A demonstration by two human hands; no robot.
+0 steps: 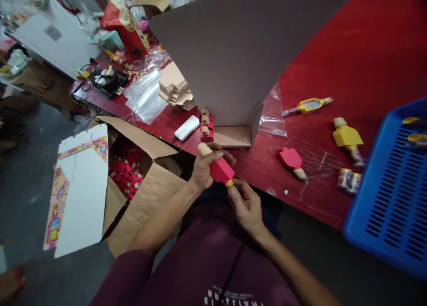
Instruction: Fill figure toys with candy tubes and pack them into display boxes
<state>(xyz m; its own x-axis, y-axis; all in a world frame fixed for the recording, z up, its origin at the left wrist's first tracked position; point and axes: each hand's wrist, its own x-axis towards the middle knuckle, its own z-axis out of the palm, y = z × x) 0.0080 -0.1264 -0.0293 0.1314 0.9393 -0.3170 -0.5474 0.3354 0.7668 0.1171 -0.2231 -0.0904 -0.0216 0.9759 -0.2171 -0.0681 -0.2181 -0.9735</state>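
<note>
Red table; at its near edge the left hand grips a pink toy, the right hand pinches its yellow end. Fitting that end seems in hand; the next move likely calls for steady, straight pressure.

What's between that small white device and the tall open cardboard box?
A short row of pink pieces with tan knobs, in the head view.

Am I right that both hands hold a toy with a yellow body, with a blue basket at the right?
No: the toy has a pink body, as the head view shows; the left hand and right hand do hold it, and the blue basket is at the right.
</note>
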